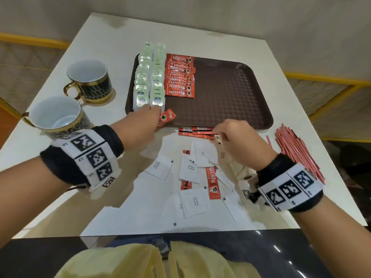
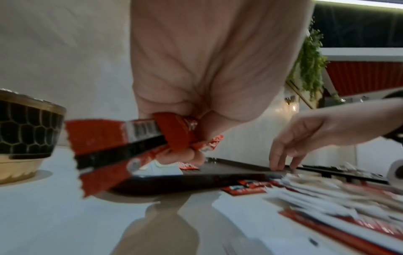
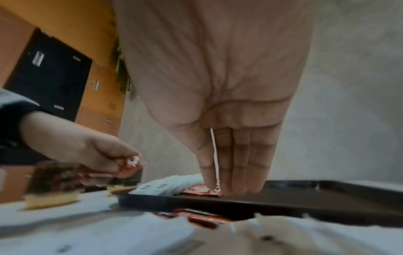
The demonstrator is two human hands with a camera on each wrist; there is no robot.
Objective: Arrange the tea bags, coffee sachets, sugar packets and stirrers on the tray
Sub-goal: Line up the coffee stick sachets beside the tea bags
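Counter (image 1: 104,43): white top carrying everything here; its near edge is dark and glossy.
Tray (image 1: 230,97): dark brown with a textured floor, lying at the far middle of the counter; its right part is bare.
Tea bags (image 1: 149,77): two overlapping rows of pale green and white packets along the tray's left side, the far ends reaching over the tray's far rim.
Coffee sachets on tray (image 1: 179,77): one overlapping row of red sachets just right of the tea bags.
Stirrers (image 1: 297,151): a heap of thin red-pink sticks on the counter, off the tray's near right corner.
Sugar packets (image 1: 192,203): white squares scattered loose on the counter in front of the tray, with a few red sachets (image 1: 211,181) mixed among them.
Loose sachets (image 1: 194,131): a small red cluster on the counter against the tray's near rim.
Mugs: two black-and-gold ones left of the tray, far mug (image 1: 90,81) and near mug (image 1: 58,117), both upright.
Left hand (image 1: 140,125): fingers curled round a bunch of red sachets (image 2: 122,146), held over the tray's near left corner beside the tea bags.
Right hand (image 1: 239,139): fingers straight and together, pointing down, pinching a thin sachet (image 3: 214,160) edge-on between thumb and forefinger, at the tray's near rim.
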